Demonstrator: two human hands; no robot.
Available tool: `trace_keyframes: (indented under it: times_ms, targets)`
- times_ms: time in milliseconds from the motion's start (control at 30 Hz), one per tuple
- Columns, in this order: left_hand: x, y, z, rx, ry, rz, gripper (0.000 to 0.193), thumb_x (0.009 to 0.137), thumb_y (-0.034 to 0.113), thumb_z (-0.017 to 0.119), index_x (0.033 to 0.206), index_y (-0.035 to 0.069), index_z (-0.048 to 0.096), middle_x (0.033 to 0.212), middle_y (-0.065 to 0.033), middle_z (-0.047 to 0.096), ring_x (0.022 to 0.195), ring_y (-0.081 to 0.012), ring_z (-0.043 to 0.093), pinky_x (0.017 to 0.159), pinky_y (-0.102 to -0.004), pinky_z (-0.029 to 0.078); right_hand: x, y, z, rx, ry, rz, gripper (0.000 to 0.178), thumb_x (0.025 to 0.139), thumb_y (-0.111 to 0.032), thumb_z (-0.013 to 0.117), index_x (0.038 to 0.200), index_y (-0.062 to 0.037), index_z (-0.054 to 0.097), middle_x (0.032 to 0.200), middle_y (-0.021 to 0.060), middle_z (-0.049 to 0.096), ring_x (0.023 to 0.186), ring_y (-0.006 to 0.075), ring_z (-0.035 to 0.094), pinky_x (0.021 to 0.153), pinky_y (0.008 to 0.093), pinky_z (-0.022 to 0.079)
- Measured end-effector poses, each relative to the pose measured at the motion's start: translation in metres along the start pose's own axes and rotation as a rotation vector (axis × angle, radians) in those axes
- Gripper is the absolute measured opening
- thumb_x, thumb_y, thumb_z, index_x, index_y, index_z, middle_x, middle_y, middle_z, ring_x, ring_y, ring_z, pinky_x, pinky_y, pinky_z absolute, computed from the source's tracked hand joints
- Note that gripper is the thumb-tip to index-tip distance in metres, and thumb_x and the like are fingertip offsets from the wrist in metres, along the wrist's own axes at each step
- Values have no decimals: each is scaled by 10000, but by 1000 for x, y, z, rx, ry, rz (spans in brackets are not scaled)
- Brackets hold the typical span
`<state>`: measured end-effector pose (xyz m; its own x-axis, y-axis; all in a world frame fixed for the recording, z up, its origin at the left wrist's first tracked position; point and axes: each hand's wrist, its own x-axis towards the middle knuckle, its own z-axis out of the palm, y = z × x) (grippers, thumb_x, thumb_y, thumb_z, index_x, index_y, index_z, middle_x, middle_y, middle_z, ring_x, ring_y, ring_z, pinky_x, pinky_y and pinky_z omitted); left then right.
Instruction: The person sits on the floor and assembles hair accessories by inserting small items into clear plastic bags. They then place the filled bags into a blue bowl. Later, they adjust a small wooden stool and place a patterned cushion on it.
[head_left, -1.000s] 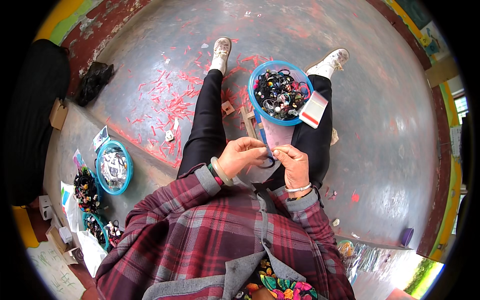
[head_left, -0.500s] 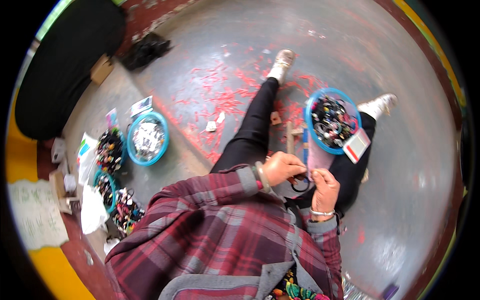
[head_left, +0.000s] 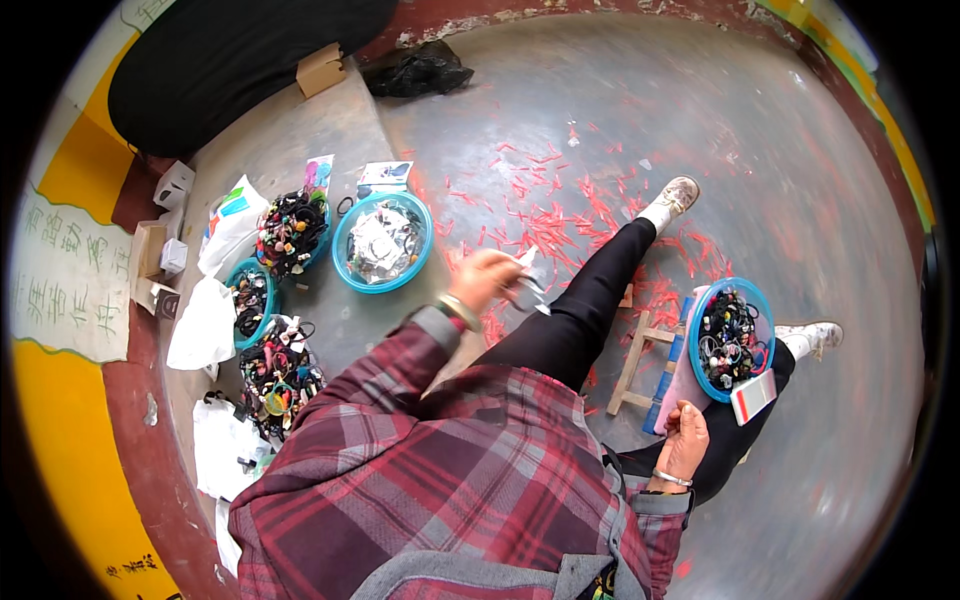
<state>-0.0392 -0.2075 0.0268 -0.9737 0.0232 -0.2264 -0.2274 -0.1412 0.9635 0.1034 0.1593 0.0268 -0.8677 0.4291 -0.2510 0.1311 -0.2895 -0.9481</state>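
Note:
My left hand [head_left: 482, 280] is out over my left thigh, to the right of a blue basket [head_left: 425, 262] of silvery-white pieces. Its fingers pinch a dark hair tie [head_left: 527, 292] with a white tag, smeared by motion. My right hand [head_left: 684, 442] hangs near my right thigh with thumb and fingers curled together. Whatever it may hold is too small to make out. Nearest to it are a blue basket [head_left: 700, 374] of mixed, mostly dark hair ties, and a white-and-red flat packet [head_left: 753, 397] against the rim.
To the left stand more blue baskets, one [head_left: 268, 318] of hair ties, beside a loose heap of hair ties [head_left: 278, 375] and white bags [head_left: 203, 325]. A wooden stool frame [head_left: 628, 368] sits between my legs. Red scraps [head_left: 560, 230] litter the floor beyond.
My hands were together at my lap over a dark loop. Now the left has swung out leftward with the hair tie, while the right stays near my right thigh. The view has turned left.

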Motion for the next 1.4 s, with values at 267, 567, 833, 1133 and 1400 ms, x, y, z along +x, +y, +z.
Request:
trace_keyframes:
  times_ms: [267,567,833,1133,1400]
  targets:
    - [-1,5,-170,39,533,77,155,846,127,573,945,9,593,802,-78,630,650,-134,619,523,-217,513,6,22,-5,-54,-19,61,202,853,-202,588,895,-5,602,670,8,566,567,85,501,521,199,384]
    - [40,-30,-229,818,590,116,289,769,147,605,1032,28,595,927,-175,631,843,-299,605,750,-378,468,9,30,-16,-46,8,80,176,855,-174,584,906,-7,600,683,13,574,579,83,514,521,191,404]
    - [38,-28,-208,846,723,117,254,805,261,550,890,42,648,858,-197,624,819,-353,597,725,-402,454,6,34,-21,-43,5,96,190,857,-183,581,908,0,597,689,16,575,583,83,510,533,192,400]
    - [46,-46,-135,822,500,291,213,842,207,521,858,32,642,734,-121,640,677,-229,620,644,-317,475,3,29,-13,-130,11,124,225,822,-205,614,883,11,634,688,42,598,593,98,527,546,210,393]
    - [46,-44,72,670,-142,376,167,852,128,558,879,-23,623,758,-60,635,718,-110,569,681,-262,454,1,31,-14,-164,-113,212,172,837,-159,574,885,-14,654,684,-5,615,596,50,531,556,180,400]
